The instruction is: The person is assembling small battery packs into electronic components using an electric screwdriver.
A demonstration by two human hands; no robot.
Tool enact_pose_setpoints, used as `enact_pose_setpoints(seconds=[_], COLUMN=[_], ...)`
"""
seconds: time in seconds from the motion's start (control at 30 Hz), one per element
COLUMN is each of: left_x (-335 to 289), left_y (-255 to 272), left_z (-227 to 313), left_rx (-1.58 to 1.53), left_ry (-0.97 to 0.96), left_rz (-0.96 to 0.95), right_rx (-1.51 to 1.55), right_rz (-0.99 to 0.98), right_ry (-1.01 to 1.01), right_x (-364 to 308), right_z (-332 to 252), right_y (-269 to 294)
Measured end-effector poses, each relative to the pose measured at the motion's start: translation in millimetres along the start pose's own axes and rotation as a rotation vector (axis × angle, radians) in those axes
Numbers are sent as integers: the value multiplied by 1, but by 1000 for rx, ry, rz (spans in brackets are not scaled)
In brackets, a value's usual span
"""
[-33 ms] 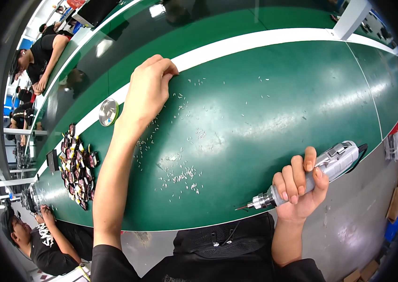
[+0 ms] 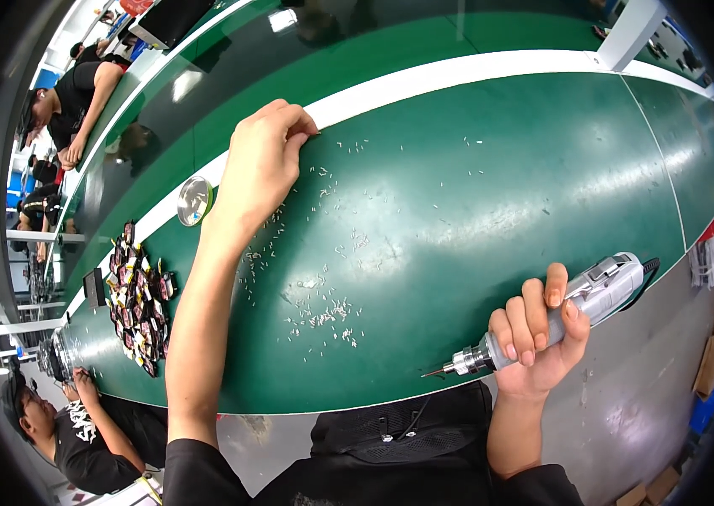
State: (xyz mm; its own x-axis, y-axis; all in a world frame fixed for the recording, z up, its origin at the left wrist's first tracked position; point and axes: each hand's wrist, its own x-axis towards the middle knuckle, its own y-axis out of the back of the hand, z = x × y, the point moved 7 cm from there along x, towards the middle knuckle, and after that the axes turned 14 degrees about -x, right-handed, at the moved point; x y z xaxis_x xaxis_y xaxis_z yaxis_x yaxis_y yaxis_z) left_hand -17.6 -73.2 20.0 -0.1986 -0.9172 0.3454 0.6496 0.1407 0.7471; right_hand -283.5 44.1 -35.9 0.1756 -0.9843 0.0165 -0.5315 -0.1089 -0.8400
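My right hand (image 2: 538,337) is wrapped around a grey electric screwdriver (image 2: 601,291). Its thin bit (image 2: 433,373) points left, over the near edge of the green table (image 2: 492,219). Stretched far forward, my left hand (image 2: 266,160) has its fingers pinched together beside the white strip (image 2: 424,80) along the table's back. Whatever those fingertips hold, if anything, is too small or hidden to make out. Many tiny pale screw-like pieces (image 2: 331,314) lie scattered to the right of my left forearm, thickest in front of me.
A round tin (image 2: 195,201) with a few small pieces inside stands left of my left wrist. Farther left lie a heap of small dark parts (image 2: 139,304) and a black block (image 2: 94,288). A co-worker (image 2: 78,422) sits at the table's left end. A white post (image 2: 631,34) rises at the back right.
My left hand has shifted very slightly to the left, still pinched. My right hand and the electric screwdriver stay where they were.
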Motion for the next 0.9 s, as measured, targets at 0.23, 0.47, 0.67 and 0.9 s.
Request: enact_pose_setpoints(seconds=[0.23,0.47,0.67,0.9], left_x=[-32,-72,-118,-132], left_y=[16,42,77,95], left_z=[15,18,-5,-80], left_rx=[-29,37,296,234], left_ry=[80,63,68,368], left_rz=[-6,141,300,358], right_rx=[20,29,48,42], right_rz=[4,3,7,-5], right_ry=[6,35,53,55], right_x=[1,0,-2,-2], right_z=[3,2,0,2], right_y=[-4,-4,-6,-9])
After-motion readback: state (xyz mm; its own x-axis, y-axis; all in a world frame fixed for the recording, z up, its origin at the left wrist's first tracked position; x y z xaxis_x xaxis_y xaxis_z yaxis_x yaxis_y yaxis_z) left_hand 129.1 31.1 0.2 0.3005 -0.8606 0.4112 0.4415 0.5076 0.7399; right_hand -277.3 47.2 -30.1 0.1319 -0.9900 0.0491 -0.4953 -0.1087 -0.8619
